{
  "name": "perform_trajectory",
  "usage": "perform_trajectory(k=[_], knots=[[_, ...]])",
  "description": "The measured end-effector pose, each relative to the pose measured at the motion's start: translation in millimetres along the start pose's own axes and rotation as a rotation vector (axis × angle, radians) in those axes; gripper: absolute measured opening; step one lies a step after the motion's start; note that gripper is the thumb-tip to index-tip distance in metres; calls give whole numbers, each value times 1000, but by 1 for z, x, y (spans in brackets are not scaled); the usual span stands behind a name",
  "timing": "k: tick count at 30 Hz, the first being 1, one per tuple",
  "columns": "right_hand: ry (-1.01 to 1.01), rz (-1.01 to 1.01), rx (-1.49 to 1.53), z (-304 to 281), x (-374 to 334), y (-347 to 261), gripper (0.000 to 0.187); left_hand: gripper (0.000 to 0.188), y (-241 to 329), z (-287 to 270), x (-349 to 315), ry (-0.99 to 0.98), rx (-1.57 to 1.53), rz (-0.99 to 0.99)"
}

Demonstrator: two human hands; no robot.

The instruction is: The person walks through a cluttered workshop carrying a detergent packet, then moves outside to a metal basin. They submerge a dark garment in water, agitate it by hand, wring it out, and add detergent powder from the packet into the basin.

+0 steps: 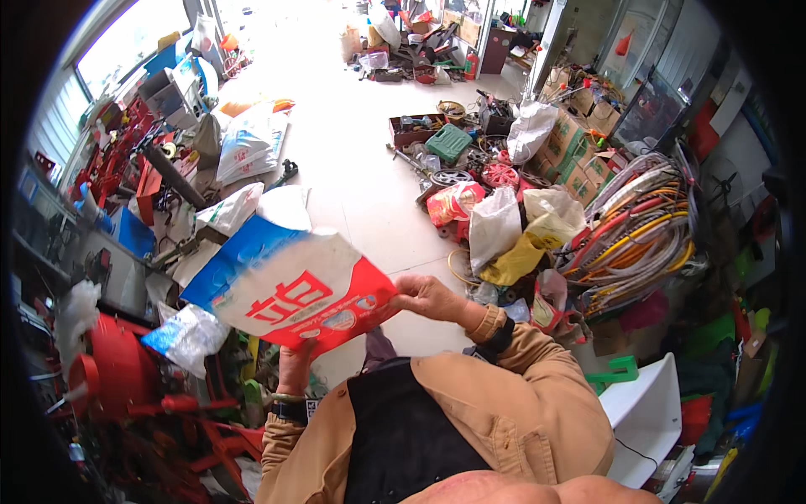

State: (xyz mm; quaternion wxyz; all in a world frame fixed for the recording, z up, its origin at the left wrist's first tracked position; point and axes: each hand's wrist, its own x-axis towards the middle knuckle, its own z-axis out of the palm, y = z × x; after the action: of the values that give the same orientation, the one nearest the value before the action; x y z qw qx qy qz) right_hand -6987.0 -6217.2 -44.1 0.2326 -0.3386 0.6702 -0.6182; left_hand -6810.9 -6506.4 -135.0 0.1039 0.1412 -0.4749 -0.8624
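Observation:
A flat printed sack (pixel 315 277), blue at one end, white in the middle and red at the other, is stretched out in front of me. My right hand (pixel 430 297) pinches its red corner, thumb and fingers closed on the edge. At the sack's lower edge is my left hand (pixel 295 367), gripping it from below; most of its fingers are hidden behind the material. The sack looks thin, with no bulge of contents showing. Both forearms are in tan sleeves.
Red machinery (pixel 126 370) stands at the left, beside a crumpled plastic bag (pixel 195 336). Full white sacks (pixel 252 149) lie farther up. To the right are coiled hoses (pixel 642 235), a yellow bag (pixel 516 259), a green case (pixel 449 144) and cardboard boxes (pixel 564 143).

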Motion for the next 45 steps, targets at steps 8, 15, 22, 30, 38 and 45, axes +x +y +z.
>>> perform_trajectory(k=[8,15,22,30,38,45], knots=[[242,81,-117,-113,141,33,18,23,43,44,251,-221,210,-159],[526,266,57,-223,273,83,19,21,45,86,490,-473,460,-429],[270,40,-306,-344,517,93,31,28,78,88,688,-265,138,-215],[124,-143,-207,-375,798,131,23,25,144,17,849,46,166,13],[415,138,219,-446,1002,179,21,22,215,31,1115,-204,364,-46],[680,47,341,-518,1137,228,34,18,227,44,1326,-322,410,-141]])
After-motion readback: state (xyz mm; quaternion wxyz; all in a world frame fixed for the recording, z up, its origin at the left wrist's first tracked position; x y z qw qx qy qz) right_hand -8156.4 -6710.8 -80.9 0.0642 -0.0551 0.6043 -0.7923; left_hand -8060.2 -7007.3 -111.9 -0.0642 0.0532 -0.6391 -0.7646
